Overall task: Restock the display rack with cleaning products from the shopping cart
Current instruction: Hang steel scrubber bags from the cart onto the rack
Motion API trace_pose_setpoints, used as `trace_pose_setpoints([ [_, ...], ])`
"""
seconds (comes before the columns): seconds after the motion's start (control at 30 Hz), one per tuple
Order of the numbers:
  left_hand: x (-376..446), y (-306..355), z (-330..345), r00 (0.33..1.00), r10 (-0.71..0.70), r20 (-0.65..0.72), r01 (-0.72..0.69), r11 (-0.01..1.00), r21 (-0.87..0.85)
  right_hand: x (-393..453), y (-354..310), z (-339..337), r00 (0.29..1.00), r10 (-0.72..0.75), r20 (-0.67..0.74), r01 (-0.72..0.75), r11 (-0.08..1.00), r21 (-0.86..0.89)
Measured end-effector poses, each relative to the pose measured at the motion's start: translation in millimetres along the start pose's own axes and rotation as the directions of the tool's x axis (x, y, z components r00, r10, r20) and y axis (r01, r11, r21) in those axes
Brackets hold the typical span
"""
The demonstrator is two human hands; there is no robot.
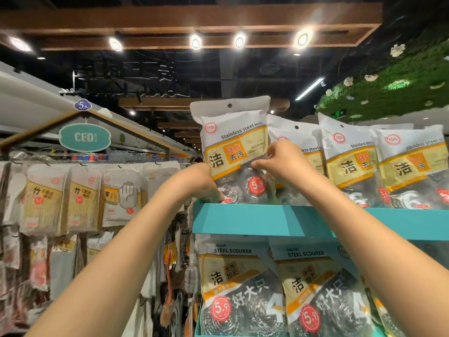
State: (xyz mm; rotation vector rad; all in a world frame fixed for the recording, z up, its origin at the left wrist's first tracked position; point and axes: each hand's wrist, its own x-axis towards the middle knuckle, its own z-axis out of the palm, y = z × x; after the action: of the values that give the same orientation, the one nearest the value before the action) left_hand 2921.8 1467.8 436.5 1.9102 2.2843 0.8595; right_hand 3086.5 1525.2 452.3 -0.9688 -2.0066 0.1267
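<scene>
**Two hands on one scourer pack at the top shelf**

Both arms were raised and stretched forward and up toward the teal display rack (267, 221), forearms bare. The right hand (283, 160) had its fingers curled over the right edge of a stainless steel scourer pack (234, 142), thumb pressed on the front beside the yellow label, pinching it. The left hand (201, 181) reached in at the pack's lower left corner; its fingers were hidden behind the pack, so I could not tell for sure how they lay, though the hand was against the pack.

That pack stood upright at the left end of the rack's top shelf, its bottom edge just behind the shelf's front lip. More packs of the same kind (349, 159) stood in a row to its right, leaning slightly. Below the shelf, larger steel scourer packs (240, 285) filled the next tier. Off to the left, hanging cloth and glove packs (82, 200) lined a neighbouring rack under a round CEO sign (85, 137).
</scene>
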Motion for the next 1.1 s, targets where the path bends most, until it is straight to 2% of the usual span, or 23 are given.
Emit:
trace_pose_setpoints([
  [0.1, 3, 0, 5, 1.000, -0.007, -0.011, 0.007, 0.999, -0.037, 2, 4, -4, 0.999, 0.022, 0.032, -0.020, 0.998, -0.052],
  [0.23, 4, -2, 7, 0.997, -0.054, -0.057, 0.057, 0.997, 0.049, -6, 10, 6, 0.983, 0.037, 0.179, -0.045, 0.998, 0.037],
  [0.4, 0, 0, 10, 0.994, -0.086, -0.066, 0.091, 0.993, 0.079, -5, 15, 19, 0.992, -0.003, 0.128, 0.004, 1.000, -0.007],
  [0.53, -8, 4, 9, 0.992, -0.094, -0.089, 0.098, 0.994, 0.038, -11, 17, 10, 0.981, -0.018, 0.193, 0.021, 1.000, -0.014],
  [0.67, -16, 6, 10, 0.964, -0.125, -0.233, 0.142, 0.988, 0.059, -15, 22, 6, 0.985, -0.017, 0.172, 0.007, 0.998, 0.059],
  [0.77, -24, 11, 9, 0.922, -0.111, -0.370, 0.160, 0.982, 0.105, -14, 21, 5, 0.991, 0.015, 0.135, -0.015, 1.000, -0.008],
  [0.9, -38, 36, 20, 0.877, 0.001, -0.481, 0.081, 0.985, 0.150, -10, 27, -1, 1.000, 0.019, 0.013, -0.016, 0.978, -0.208],
  [1.03, -48, 78, 43, 0.896, 0.169, -0.411, -0.083, 0.972, 0.219, -24, 42, -25, 0.997, -0.005, -0.078, -0.025, 0.926, -0.377],
  [1.1, -53, 101, 58, 0.885, 0.263, -0.384, -0.175, 0.953, 0.247, -42, 55, -48, 0.989, -0.011, -0.149, -0.057, 0.896, -0.441],
])
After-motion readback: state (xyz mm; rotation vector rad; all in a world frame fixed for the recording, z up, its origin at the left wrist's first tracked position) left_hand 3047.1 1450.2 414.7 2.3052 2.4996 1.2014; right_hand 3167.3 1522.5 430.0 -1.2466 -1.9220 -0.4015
